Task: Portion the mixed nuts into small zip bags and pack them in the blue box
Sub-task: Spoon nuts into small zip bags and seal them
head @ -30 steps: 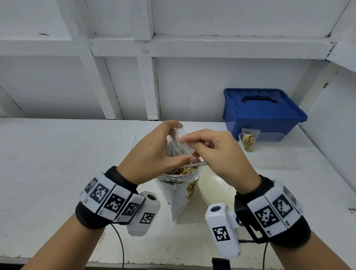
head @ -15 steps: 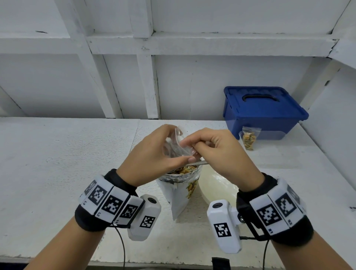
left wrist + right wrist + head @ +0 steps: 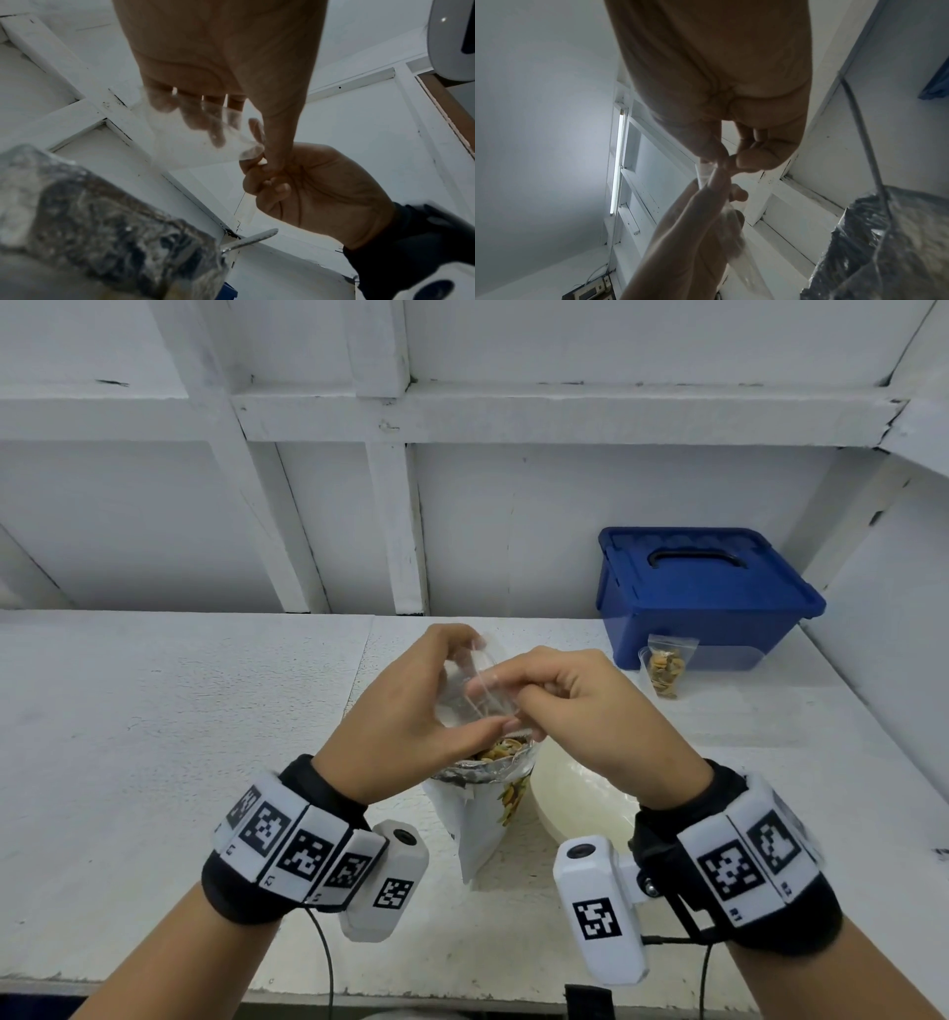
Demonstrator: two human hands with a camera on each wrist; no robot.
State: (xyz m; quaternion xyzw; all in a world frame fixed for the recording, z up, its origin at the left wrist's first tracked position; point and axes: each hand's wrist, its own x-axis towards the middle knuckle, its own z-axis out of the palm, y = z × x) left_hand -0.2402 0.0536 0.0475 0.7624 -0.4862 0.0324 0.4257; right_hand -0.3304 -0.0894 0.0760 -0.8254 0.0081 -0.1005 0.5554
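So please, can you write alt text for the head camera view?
Both hands, left hand and right hand, pinch an empty clear zip bag above an open foil nut bag on a white table. Behind, a filled zip bag leans against a closed blue box.

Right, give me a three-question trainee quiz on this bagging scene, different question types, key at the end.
1. True or false: the blue box has its lid on.
2. Multiple choice: the empty zip bag is held by A) the left hand only, B) the right hand only, C) both hands.
3. Fill in: the filled zip bag stands on the table in front of the ____.

Key: 1 true; 2 C; 3 blue box.
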